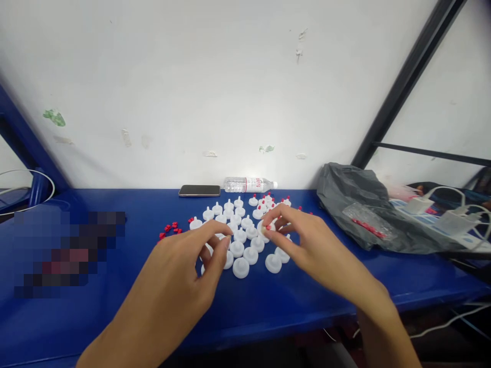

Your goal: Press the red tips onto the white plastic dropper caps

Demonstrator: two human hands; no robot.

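My right hand (314,240) pinches a white nozzle cap (262,232) between thumb and fingers; its small red tip (268,228) points toward the palm. To the left, my left hand (184,266) has thumb and forefinger pressed together above the white caps, and whatever may be between them is hidden. Several plain white nozzle caps (241,268) stand spout up on the blue table (245,317), partly behind the left fingers. Behind the right hand is a group of white caps with red tips (258,212). Loose red tips (175,225) lie beyond my left hand.
A phone (199,190) and a clear plastic bottle (245,184) lie along the wall. On the right are a grey plastic bag (337,204), a clear bag of red tips (370,225) and white chargers with cables (452,222). A pixelated patch covers the table's left side.
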